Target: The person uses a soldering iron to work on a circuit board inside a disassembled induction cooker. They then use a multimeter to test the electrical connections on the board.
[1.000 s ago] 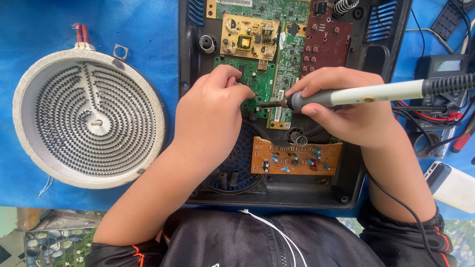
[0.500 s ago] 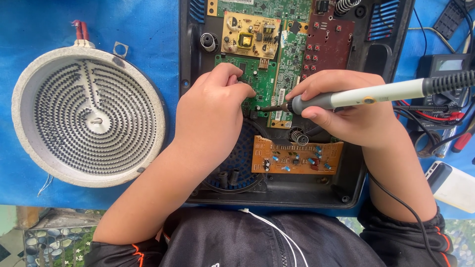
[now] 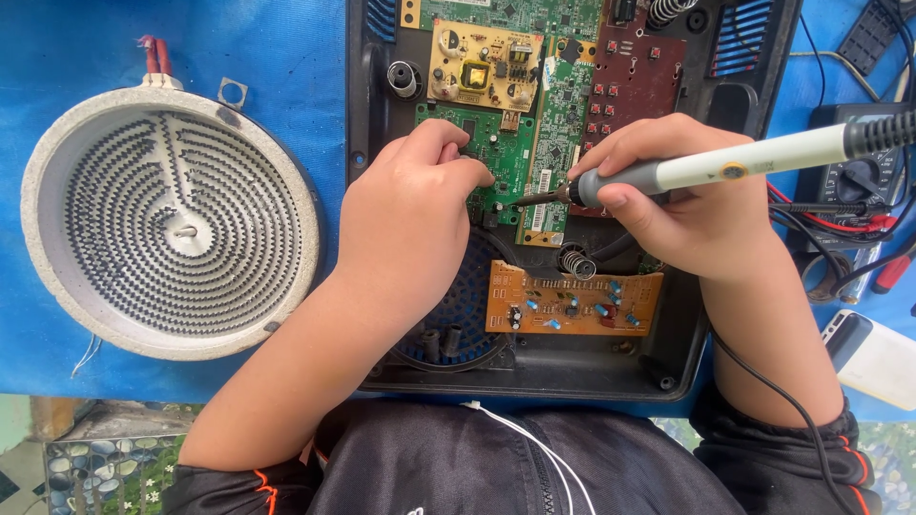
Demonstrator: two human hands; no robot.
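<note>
My right hand (image 3: pixel 689 195) grips a white and grey soldering iron (image 3: pixel 735 167) like a pen, its metal tip touching the green circuit board (image 3: pixel 496 153) inside an open black appliance case (image 3: pixel 572 367). My left hand (image 3: pixel 405 224) rests curled on the same board just left of the tip, fingers pinched together; whether it holds anything is hidden. A yellow board (image 3: pixel 482 67) lies above, a dark red button board (image 3: pixel 634 81) to the right, and an orange board (image 3: pixel 572 303) below the hands.
A round white heating element with a coiled wire (image 3: pixel 172 224) lies on the blue mat (image 3: pixel 76 48) at left. At right sit a multimeter with red and black leads (image 3: pixel 849 195) and a white box (image 3: pixel 878 358). A fan grille (image 3: pixel 458 324) shows under my left wrist.
Both hands stay in place on the green board; the iron's tip has barely shifted.
</note>
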